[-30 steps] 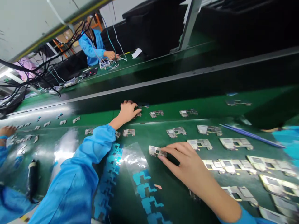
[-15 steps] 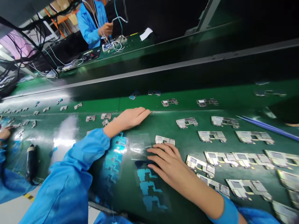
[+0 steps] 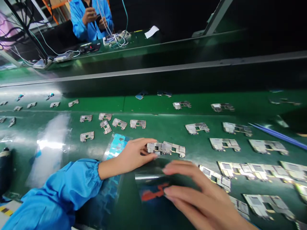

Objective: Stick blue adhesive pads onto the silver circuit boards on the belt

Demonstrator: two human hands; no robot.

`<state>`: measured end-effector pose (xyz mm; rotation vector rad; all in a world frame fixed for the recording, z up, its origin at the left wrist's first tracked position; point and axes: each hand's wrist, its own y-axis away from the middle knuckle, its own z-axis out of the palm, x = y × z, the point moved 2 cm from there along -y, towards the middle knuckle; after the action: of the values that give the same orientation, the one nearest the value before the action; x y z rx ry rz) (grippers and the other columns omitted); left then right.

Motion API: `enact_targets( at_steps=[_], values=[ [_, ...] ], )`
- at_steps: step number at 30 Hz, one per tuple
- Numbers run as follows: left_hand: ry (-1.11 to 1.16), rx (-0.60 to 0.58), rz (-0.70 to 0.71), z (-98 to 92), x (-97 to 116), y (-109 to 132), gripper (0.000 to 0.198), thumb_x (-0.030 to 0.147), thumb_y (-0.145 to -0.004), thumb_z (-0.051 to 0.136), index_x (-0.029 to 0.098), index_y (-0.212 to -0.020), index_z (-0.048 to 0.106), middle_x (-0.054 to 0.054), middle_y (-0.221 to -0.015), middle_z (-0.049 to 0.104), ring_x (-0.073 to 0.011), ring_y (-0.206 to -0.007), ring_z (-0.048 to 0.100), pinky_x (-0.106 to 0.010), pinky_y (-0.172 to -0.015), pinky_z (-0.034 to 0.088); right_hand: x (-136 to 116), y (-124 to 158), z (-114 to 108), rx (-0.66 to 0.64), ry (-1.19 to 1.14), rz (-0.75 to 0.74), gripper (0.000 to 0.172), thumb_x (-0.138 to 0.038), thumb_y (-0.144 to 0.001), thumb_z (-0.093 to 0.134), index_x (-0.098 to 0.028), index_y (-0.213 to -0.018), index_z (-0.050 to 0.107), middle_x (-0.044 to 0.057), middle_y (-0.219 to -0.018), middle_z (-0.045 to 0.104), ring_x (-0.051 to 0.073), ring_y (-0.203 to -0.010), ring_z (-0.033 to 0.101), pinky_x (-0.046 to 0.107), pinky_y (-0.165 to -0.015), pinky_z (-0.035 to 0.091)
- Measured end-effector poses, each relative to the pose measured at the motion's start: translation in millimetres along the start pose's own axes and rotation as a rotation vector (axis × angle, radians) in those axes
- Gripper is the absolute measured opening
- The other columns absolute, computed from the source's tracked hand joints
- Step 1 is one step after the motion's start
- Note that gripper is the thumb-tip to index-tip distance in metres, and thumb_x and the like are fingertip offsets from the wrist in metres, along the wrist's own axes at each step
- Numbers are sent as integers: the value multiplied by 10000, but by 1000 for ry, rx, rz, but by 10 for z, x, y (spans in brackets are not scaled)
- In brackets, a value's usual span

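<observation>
My left hand (image 3: 135,152) pinches a small metallic circuit board (image 3: 153,147) between thumb and fingers. A second circuit board (image 3: 177,149) touches or overlaps its right end. At lower right, my right hand (image 3: 199,190) is blurred, with two fingertips together at the end of a red-looking cut-out film piece (image 3: 152,194). Its upper finger stays apart from them. Under that piece is a clear sheet (image 3: 144,177) with a shiny edge. Behind my left wrist, another clear sheet carries blue cut-out film pieces (image 3: 117,143).
Several circuit boards (image 3: 224,144) lie in rows on the green table at right, others (image 3: 105,126) at left. Blue tweezers (image 3: 278,132) rest at far right. A black cylindrical tool (image 3: 5,172) is at the left edge. Across the bench, a person in blue (image 3: 92,19) handles a dark object.
My left hand has come nearer and now grips a board. My right hand has moved down and right, onto the film. The blue pieces there now show as one red-looking piece.
</observation>
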<state>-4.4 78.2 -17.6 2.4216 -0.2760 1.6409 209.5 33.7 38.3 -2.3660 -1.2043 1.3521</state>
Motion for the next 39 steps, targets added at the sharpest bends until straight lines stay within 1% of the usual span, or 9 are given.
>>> enact_targets(
  at_steps=[2,5,7,9,12,16,19,30,39],
  values=[
    [69,-1,14,11,14,25,466,280,-782,795,185,-1227,700,-91,-1073,745,-164,-774,732,-311,-750,645,72,-21,-87,130,-181,241,164,-150,-908,665,-290,-921,749,37,-987,749,177,-919,743,234,-762,628],
    [196,-47,33,36,64,75,465,282,-794,790,170,-1234,686,-104,-1056,753,-205,-858,755,-351,-822,642,303,-6,-107,285,-363,615,49,-281,-834,788,-314,-869,778,4,-840,786,158,-727,760,198,-665,625],
    [244,-93,18,43,100,100,470,288,-782,809,155,-1215,684,-105,-1011,761,-228,-875,763,-358,-823,639,448,14,-76,329,-438,784,131,-355,-760,855,-301,-858,786,14,-819,800,165,-704,762,199,-656,624],
    [280,-151,-20,42,123,113,476,285,-782,817,152,-1216,673,-102,-995,769,-239,-900,767,-359,-832,633,534,23,-49,332,-498,869,199,-410,-708,887,-273,-800,776,40,-874,813,193,-808,777,211,-711,624],
    [300,-232,-75,33,132,113,481,280,-808,808,176,-1252,656,-65,-928,776,-211,-865,764,-339,-810,625,559,20,-41,280,-567,914,244,-460,-692,889,-252,-720,763,69,-946,818,234,-945,769,235,-781,616],
    [300,-263,-81,28,117,111,500,265,-807,818,207,-1275,652,-43,-902,776,-198,-872,764,-332,-825,617,520,6,-48,195,-524,918,245,-479,-675,891,-260,-715,789,48,-802,798,172,-684,736,206,-615,591],
    [349,-272,-82,37,103,122,504,272,-806,824,214,-1273,646,-59,-954,790,-219,-938,774,-350,-878,613,508,-8,-33,173,-456,924,280,-512,-663,881,-249,-695,790,52,-718,773,169,-597,695,219,-532,564],
    [313,-284,-98,39,92,121,509,286,-802,827,200,-1268,640,-72,-954,802,-229,-922,783,-354,-854,631,595,42,11,140,-437,983,334,-559,-665,866,-238,-710,787,60,-716,776,175,-603,703,219,-533,555],
    [360,-287,-111,52,77,130,507,271,-807,825,199,-1272,638,-79,-985,802,-242,-962,783,-379,-893,638,544,-43,4,128,-433,975,376,-590,-645,856,-225,-659,768,57,-647,746,180,-547,682,241,-485,545]
  ],
)
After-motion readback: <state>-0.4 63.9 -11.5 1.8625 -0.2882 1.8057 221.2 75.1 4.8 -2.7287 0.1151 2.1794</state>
